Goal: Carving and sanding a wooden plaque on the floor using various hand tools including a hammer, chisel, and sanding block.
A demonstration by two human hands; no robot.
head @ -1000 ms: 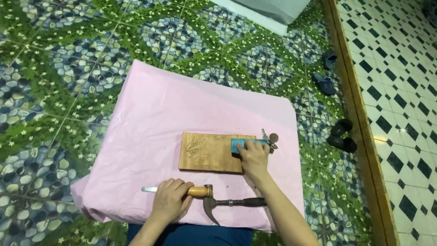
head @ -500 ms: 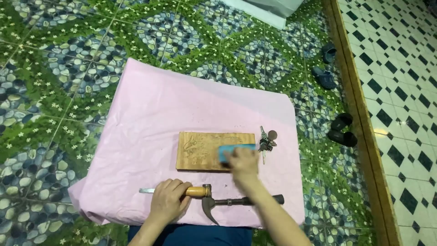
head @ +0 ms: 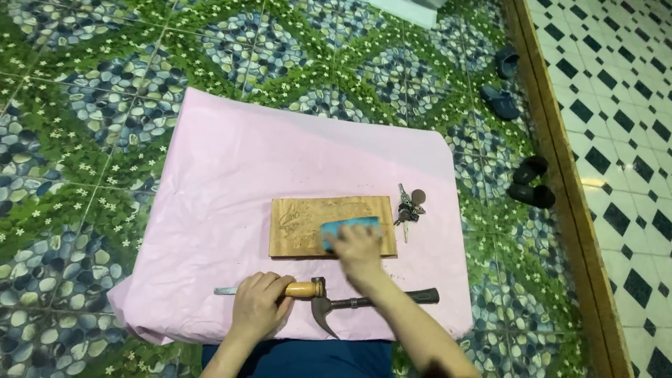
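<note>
Head view looks down on a pink cloth spread over the patterned floor, with a carved wooden board lying on it, its long axis running left to right. The right hand is pressed flat on a blue sanding block at the board's right end, fingers closed over it; the block sits on the board's near right corner, directly ahead of that hand. The left hand is wrapped around the yellow handle of a chisel, which lies on the cloth just in front of the board, blade pointing left. A hammer lies beside the chisel, head toward the left hand. A bunch of keys rests just off the board's right edge
</note>
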